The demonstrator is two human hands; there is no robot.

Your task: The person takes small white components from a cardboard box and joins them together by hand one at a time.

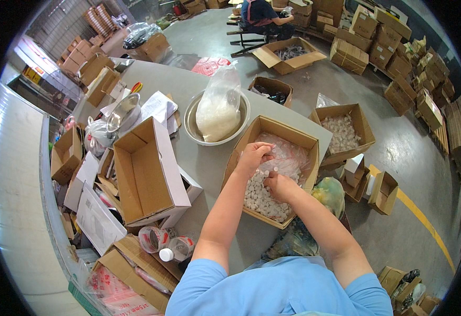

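Observation:
Both my hands are inside an open cardboard box (299, 138) lined with clear plastic and filled with small white round pieces (259, 197). My left hand (254, 154) is bent at the box's upper middle, fingers curled and pinching at the pieces. My right hand (279, 184) rests lower, fingers closed over some of the white pieces. The box sits at the grey table's (204, 163) right edge.
A metal bowl (191, 126) holding a clear bag of white material stands behind the box. An empty cardboard box (149, 171) lies left. Tape rolls (159, 238) and a small bottle sit near the front edge. Floor boxes stand right; a seated person (259, 15) works far back.

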